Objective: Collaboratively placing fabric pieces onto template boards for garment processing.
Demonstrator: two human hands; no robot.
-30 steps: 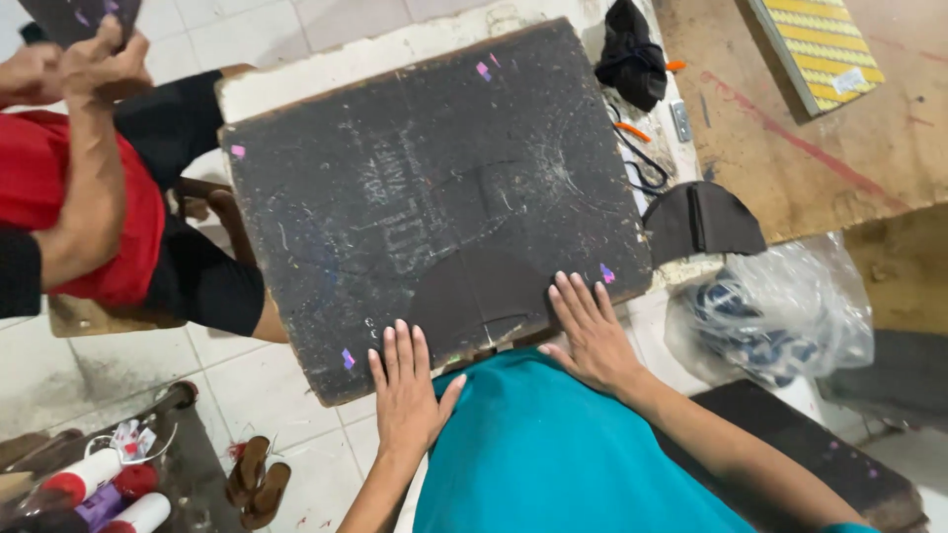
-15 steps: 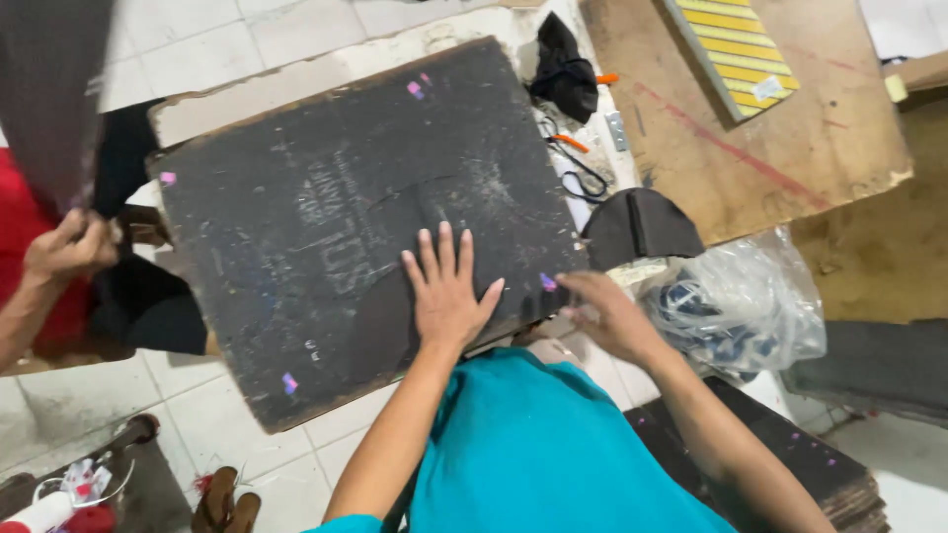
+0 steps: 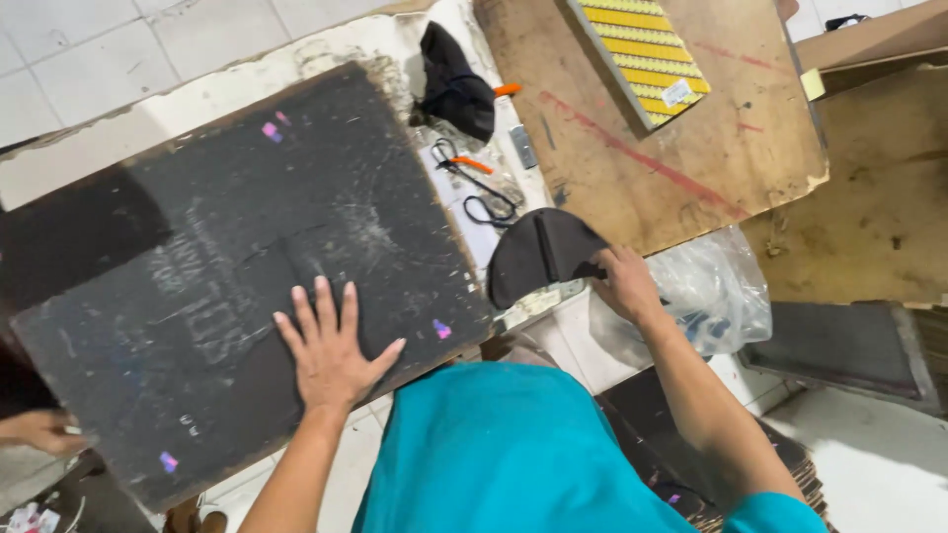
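Risk of slip: left hand (image 3: 331, 355) flat, fingers spread on black board (image 3: 237, 276); right hand (image 3: 624, 284) pinching curved black piece (image 3: 538, 252), just beyond fingertips, near table edge.

I stand in a craft workshop: a scuffed worktop (image 3: 326, 49) carries a large black sheet (image 3: 227, 276), scissors (image 3: 472, 183), plywood boards (image 3: 691, 148) and cut black material pieces (image 3: 541, 252) above a tiled floor (image 3: 89, 49).
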